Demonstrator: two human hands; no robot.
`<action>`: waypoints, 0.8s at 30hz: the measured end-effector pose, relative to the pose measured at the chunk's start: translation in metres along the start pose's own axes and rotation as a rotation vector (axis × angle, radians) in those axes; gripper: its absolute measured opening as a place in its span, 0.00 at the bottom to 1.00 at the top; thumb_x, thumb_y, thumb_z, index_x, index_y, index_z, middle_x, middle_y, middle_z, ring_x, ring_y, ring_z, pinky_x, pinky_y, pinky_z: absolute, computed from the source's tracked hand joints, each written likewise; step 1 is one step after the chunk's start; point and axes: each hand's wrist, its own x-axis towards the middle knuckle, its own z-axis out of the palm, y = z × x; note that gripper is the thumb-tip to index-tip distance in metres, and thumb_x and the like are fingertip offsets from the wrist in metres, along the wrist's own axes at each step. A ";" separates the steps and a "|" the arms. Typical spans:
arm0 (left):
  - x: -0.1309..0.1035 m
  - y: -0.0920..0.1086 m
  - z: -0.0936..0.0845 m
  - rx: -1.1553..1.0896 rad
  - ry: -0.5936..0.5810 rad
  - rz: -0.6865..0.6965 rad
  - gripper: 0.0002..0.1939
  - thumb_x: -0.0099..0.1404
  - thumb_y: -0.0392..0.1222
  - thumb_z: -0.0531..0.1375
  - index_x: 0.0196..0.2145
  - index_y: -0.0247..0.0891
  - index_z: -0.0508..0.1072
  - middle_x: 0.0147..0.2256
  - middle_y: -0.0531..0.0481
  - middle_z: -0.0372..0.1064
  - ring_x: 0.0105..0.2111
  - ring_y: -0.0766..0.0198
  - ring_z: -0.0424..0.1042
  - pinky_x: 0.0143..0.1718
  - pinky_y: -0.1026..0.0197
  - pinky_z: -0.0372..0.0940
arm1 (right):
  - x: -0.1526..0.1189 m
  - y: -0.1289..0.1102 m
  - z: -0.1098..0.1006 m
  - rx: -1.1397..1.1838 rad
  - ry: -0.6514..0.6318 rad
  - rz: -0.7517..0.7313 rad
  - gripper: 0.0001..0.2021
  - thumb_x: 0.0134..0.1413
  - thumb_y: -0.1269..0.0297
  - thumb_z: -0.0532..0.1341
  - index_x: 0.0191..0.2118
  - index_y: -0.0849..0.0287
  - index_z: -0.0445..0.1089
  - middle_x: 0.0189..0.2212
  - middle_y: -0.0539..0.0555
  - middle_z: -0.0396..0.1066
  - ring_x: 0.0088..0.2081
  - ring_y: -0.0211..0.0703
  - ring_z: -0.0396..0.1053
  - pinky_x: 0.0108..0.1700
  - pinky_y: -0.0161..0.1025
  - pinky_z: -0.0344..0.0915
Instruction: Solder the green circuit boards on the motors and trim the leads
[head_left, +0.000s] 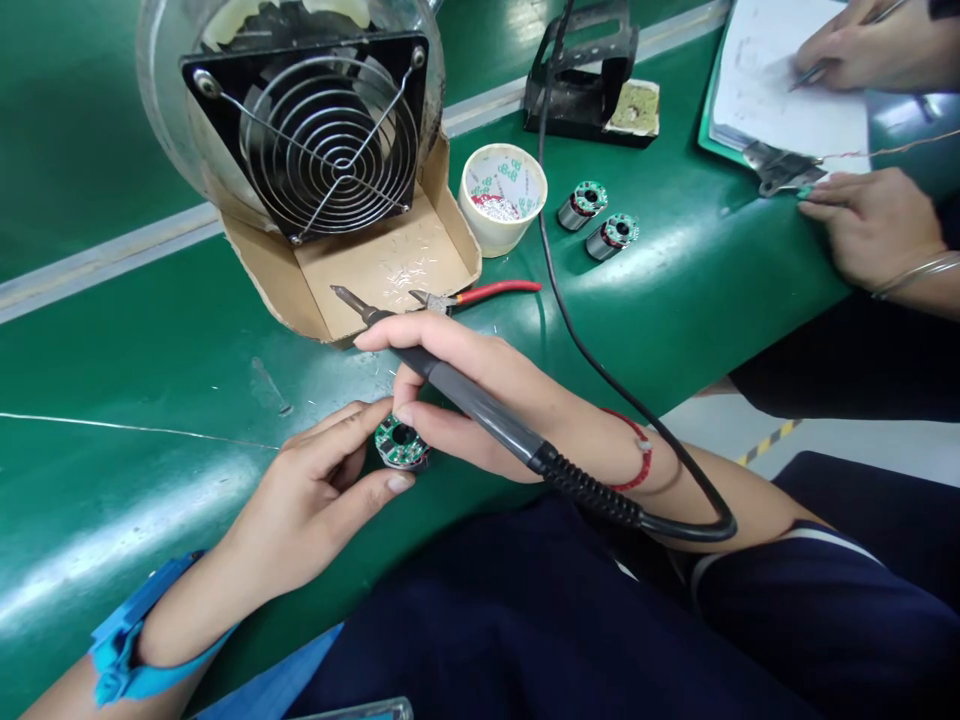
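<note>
While left hand [300, 490] pinches circuit-topped part [397, 456], tabletop [330, 378] gap between it and carton [274, 275] edge, right hand [502, 370] grips soldering iron [480, 402]

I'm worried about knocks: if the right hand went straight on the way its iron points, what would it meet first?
Probably the cardboard box: the soldering iron's tip overlaps it in view. Height is unclear, so the tip might clear it and meet the fan instead.

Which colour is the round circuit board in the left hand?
The round circuit board is green; head view shows it.
</note>
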 end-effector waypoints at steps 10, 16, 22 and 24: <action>-0.003 -0.002 0.002 -0.023 0.007 -0.009 0.23 0.71 0.44 0.66 0.62 0.53 0.75 0.26 0.57 0.63 0.23 0.69 0.60 0.26 0.66 0.61 | 0.001 -0.005 -0.003 -0.101 -0.016 -0.048 0.20 0.60 0.74 0.57 0.56 0.53 0.63 0.32 0.45 0.75 0.37 0.40 0.74 0.47 0.41 0.72; -0.002 -0.008 0.004 0.007 0.001 -0.061 0.22 0.72 0.46 0.65 0.62 0.50 0.74 0.31 0.54 0.67 0.25 0.67 0.63 0.28 0.63 0.63 | -0.009 0.010 0.006 0.004 0.043 -0.092 0.19 0.67 0.67 0.59 0.61 0.51 0.60 0.37 0.46 0.74 0.38 0.38 0.75 0.46 0.38 0.74; 0.011 -0.016 0.010 0.219 0.099 -0.118 0.14 0.69 0.42 0.62 0.52 0.43 0.73 0.33 0.54 0.63 0.24 0.67 0.59 0.27 0.62 0.61 | -0.020 0.022 0.028 -0.312 0.209 -0.097 0.28 0.67 0.54 0.65 0.65 0.59 0.59 0.53 0.61 0.74 0.52 0.51 0.73 0.57 0.53 0.73; 0.012 -0.022 0.011 0.227 0.118 -0.170 0.15 0.67 0.40 0.62 0.51 0.41 0.71 0.33 0.54 0.62 0.25 0.67 0.60 0.28 0.61 0.62 | -0.018 0.026 0.032 -0.447 0.165 -0.094 0.23 0.70 0.61 0.60 0.65 0.62 0.60 0.52 0.63 0.75 0.51 0.53 0.73 0.56 0.55 0.72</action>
